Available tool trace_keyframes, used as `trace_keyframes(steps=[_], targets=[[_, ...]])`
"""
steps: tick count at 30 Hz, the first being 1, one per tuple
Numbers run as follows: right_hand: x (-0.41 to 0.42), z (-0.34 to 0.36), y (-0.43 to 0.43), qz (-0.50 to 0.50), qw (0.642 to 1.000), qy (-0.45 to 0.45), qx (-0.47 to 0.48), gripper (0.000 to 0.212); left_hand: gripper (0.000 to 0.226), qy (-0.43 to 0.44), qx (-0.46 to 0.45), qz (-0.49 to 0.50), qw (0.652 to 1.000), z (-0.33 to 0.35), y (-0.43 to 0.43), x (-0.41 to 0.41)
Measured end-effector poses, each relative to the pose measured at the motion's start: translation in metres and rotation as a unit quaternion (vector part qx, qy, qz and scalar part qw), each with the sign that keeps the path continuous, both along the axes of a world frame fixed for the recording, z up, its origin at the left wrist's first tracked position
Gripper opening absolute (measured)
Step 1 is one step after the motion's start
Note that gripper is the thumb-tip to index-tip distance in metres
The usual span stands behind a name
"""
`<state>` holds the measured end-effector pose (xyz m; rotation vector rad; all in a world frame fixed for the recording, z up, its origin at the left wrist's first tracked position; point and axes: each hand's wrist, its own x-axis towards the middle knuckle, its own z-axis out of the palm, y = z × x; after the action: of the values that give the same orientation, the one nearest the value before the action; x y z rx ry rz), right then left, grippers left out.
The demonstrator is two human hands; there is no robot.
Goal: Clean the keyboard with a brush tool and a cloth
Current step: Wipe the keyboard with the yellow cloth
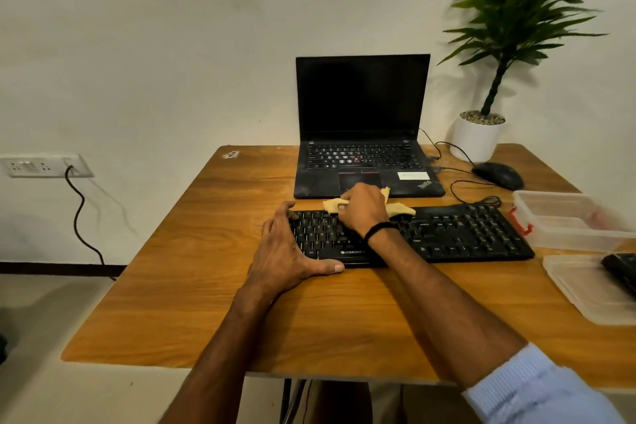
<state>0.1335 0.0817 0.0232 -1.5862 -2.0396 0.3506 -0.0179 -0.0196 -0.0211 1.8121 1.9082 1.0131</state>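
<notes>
Keyboard (464, 234) long axis left-right; left hand (282, 251) spread flat, bracing left end; right hand (364, 210) grasping cloth (402, 209) on keys.

Middle of the cloth (401, 209) hidden under the curled right hand (364, 208), only its two ends in sight. Right fingertips out of sight behind the knuckles. Left end of the keyboard (464, 231) covered by the left hand (285, 251), more keys lost under the right wrist. Most key legends too small to read. Far right of the right hand, a dark object (621, 268) on a clear lid (581, 293), cut off by the edge, too little shown to name. Just beyond, a clear container (564, 217), its right side blurred. Plant (516, 10) cropped at the top.
</notes>
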Motion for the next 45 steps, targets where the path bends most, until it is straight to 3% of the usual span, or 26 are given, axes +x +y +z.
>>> trace_keyframes(steps=[5, 9, 11, 13, 15, 17, 19, 21, 25, 28, 30, 32, 38, 40, 45], targets=[[0.001, -0.005, -0.006, 0.052, 0.999, -0.015, -0.010, 0.020, 0.148, -0.002, -0.005, -0.004, 1.000, 0.001, 0.000, -0.001], [0.001, -0.004, 0.006, -0.018, 1.000, -0.007, -0.001, 0.009, 0.147, -0.007, 0.001, -0.006, 1.000, 0.001, -0.001, 0.000], [0.002, -0.001, 0.010, -0.054, 0.997, 0.054, -0.016, 0.009, 0.147, -0.014, -0.001, -0.006, 1.000, 0.001, -0.003, -0.002], [0.013, 0.004, 0.012, -0.079, 0.978, 0.189, -0.031, 0.011, 0.148, -0.017, -0.001, -0.009, 1.000, 0.003, -0.003, -0.004], [0.035, 0.013, 0.012, -0.127, 0.917, 0.371, -0.065, 0.015, 0.149, -0.023, -0.002, -0.012, 1.000, 0.004, -0.004, -0.006], [0.063, 0.024, 0.011, -0.185, 0.817, 0.540, -0.078, 0.009, 0.150, -0.027, -0.004, -0.014, 1.000, 0.004, -0.005, -0.011], [0.091, 0.038, 0.007, -0.241, 0.751, 0.613, -0.033, 0.004, 0.150, -0.026, -0.008, -0.014, 1.000, 0.004, -0.007, -0.018], [0.114, 0.047, 0.004, -0.283, 0.764, 0.577, 0.051, 0.018, 0.147, -0.016, -0.018, -0.015, 1.000, 0.006, -0.010, -0.023], [0.114, 0.052, -0.001, -0.266, 0.869, 0.391, 0.148, 0.021, 0.145, 0.087, -0.027, -0.014, 0.996, 0.015, -0.010, -0.009], [0.086, 0.038, -0.003, -0.168, 0.955, 0.202, 0.139, 0.023, 0.147, 0.156, 0.003, 0.001, 0.988, 0.015, -0.004, 0.014], [0.067, 0.017, -0.001, -0.104, 0.987, 0.080, 0.091, 0.027, 0.145, 0.163, 0.011, 0.013, 0.986, 0.012, -0.003, 0.024], [0.050, -0.003, -0.003, -0.048, 0.998, 0.003, 0.046, 0.025, 0.144, 0.168, 0.017, 0.024, 0.985, 0.009, -0.003, 0.028], [0.002, -0.013, -0.016, 0.149, 0.988, -0.021, 0.030, 0.023, 0.147, 0.157, 0.015, 0.039, 0.987, 0.007, 0.000, 0.027], [0.002, -0.010, -0.017, 0.139, 0.989, -0.029, 0.031, 0.024, 0.148, 0.148, 0.017, 0.040, 0.988, 0.007, 0.000, 0.026], [0.044, -0.007, -0.009, -0.002, 0.995, -0.094, 0.034, 0.022, 0.148, 0.141, 0.028, 0.042, 0.989, 0.006, -0.001, 0.024]])
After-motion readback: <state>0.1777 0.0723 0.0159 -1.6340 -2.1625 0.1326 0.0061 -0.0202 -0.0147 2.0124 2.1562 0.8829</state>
